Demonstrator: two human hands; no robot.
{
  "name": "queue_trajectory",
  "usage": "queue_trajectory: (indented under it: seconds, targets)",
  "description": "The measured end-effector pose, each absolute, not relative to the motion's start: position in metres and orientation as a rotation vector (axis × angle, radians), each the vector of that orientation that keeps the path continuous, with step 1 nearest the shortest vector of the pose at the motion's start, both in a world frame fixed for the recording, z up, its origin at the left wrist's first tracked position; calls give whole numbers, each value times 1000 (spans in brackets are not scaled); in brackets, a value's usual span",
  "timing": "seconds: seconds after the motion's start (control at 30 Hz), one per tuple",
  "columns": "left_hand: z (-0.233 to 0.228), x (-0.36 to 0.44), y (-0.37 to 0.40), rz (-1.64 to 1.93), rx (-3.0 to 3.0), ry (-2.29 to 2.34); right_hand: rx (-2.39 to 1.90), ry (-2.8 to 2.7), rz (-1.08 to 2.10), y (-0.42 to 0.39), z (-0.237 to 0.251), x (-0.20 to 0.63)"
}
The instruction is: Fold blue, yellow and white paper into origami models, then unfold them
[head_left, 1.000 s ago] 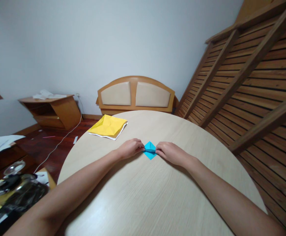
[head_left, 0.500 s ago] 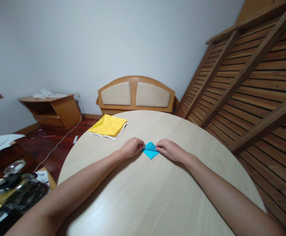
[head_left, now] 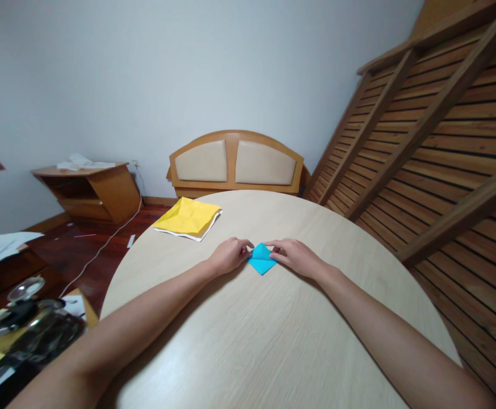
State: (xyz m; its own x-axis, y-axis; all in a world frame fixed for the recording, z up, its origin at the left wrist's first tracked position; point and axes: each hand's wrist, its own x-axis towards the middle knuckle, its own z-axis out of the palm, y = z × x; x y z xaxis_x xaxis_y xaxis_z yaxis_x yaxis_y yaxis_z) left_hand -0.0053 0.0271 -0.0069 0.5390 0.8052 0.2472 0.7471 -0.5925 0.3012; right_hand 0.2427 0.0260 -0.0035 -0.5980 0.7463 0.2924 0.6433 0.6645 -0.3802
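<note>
Bare tabletop (head_left: 265,341) lay open across the lower middle of the frame; only the yellow paper (head_left: 187,218) at upper left and the blue fold (head_left: 261,259) interrupted it.

2 hands (head_left: 230,255), 1 blue paper (head_left: 261,259), 1 yellow sheet (head_left: 187,218), 1 table (head_left: 252,341).

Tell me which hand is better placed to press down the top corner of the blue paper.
Right, probably. The right hand has fingers reaching to the upper tip of the blue paper, while the left hand pins its left corner against the table.
</note>
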Motion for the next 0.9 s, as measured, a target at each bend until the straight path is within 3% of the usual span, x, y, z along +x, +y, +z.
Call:
queue_trajectory:
  seconds: [0.9]
  targets:
    - [-1, -3, 20, 308, 2974, 1213, -1063, -2614, 131, 21, -2, 239]
